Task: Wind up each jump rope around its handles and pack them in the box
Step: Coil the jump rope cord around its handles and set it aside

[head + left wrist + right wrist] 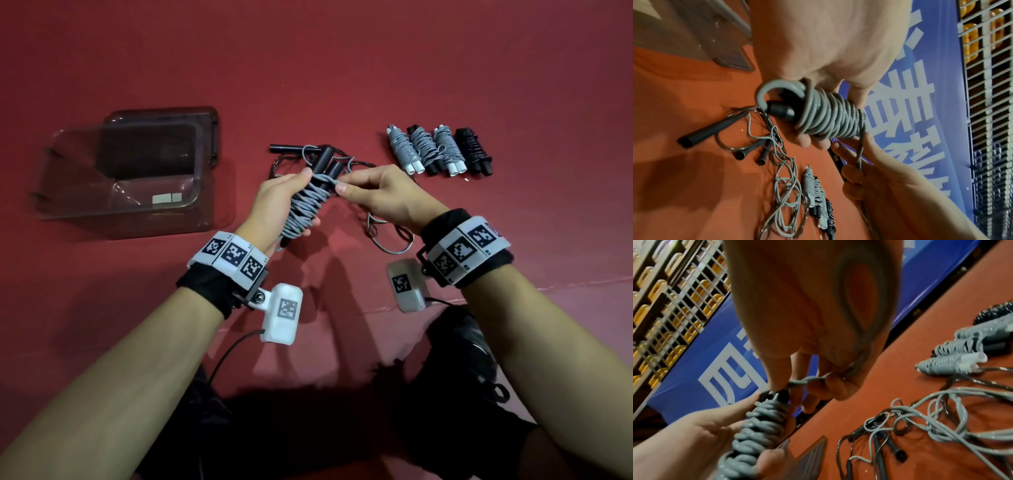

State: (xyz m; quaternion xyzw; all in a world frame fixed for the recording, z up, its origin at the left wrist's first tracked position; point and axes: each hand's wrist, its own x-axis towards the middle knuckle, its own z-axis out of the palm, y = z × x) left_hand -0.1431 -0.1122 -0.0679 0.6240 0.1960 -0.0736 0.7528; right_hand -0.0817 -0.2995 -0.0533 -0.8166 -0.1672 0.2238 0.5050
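**Jump rope nearly wound, tail end being tucked**

Jump rope (306, 205), grey-corded with two black handles side by side, sits in the left hand (274, 209), whose fingers and thumb curl round the coiled bundle and keep it raised off the red mat (342, 68). Held that way, with the handle ends poking up past the thumb, the wraps cannot slide off while the last stretch is dealt with. The right hand (380, 195) pinches the short remaining cord between thumb and forefinger right at the top of the bundle, beside the handle tips; judging by how little free cord is left, this is the securing of the end rather than another full turn.

Just beyond the hands lie unwound ropes (318, 156), black handles and loose grey and dark cords tangled on the mat, so more winding remains. To the right, well apart from the tangle, four finished bundles (440, 150) lie in a neat row, apparently staged for packing together. On the left stands the clear plastic box (120, 209), open, with its lid (205, 116) lying behind it; nothing has gone into it yet.
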